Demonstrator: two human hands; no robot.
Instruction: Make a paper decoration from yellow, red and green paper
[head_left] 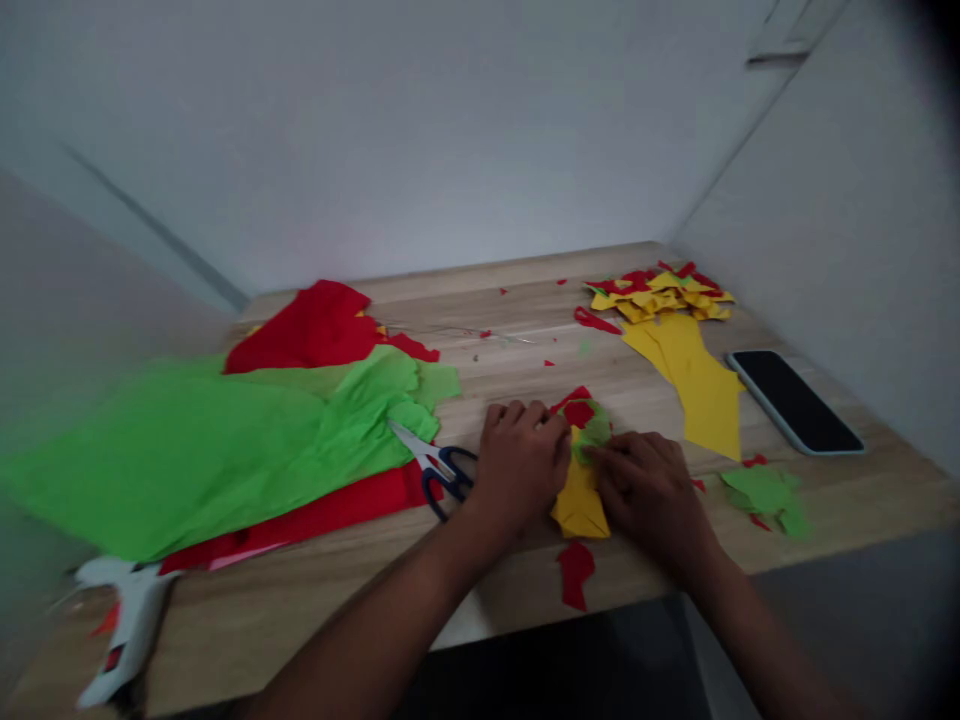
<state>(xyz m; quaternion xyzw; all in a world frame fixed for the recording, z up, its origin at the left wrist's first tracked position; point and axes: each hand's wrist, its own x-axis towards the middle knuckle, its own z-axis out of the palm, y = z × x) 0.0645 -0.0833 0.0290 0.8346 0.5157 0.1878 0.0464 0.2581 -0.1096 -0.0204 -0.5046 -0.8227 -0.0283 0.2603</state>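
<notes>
dimly exposed, with a cool cast. palest on the wall (480,180) behind the counter (285,610). softly shadowed beneath the left hand (521,455). slightly soft in detail, smeared toward the left edge. blackened at the upper right corner.

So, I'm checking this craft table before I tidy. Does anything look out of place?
Mostly ordinary craft clutter. The open scissors look slightly careless: their blades rest against the green paper. Red scraps also lie loose near the front edge.
</notes>
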